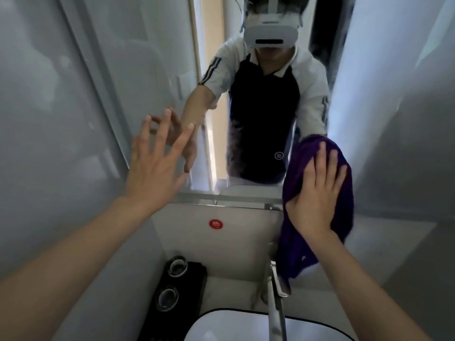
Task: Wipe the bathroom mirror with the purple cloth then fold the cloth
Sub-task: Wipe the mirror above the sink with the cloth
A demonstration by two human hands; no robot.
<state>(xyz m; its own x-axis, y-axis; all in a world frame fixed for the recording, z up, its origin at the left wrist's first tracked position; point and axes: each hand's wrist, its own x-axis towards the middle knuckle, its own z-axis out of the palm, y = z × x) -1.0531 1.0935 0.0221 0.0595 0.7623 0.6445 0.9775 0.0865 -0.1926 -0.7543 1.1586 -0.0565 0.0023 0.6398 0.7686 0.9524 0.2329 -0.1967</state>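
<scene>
Wiping the mirror [157,70]: pressing the purple cloth [317,217] flat against its lower right with the right hand [317,195], fingers straight; bracing the spread, empty left hand [157,163] at the glass. Probably needing more sweeps before folding.

Head view, forward and down, close to mirror [246,119]

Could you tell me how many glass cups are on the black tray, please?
2: one glass cup at the black tray's far end, the other glass cup nearer the camera.
</scene>
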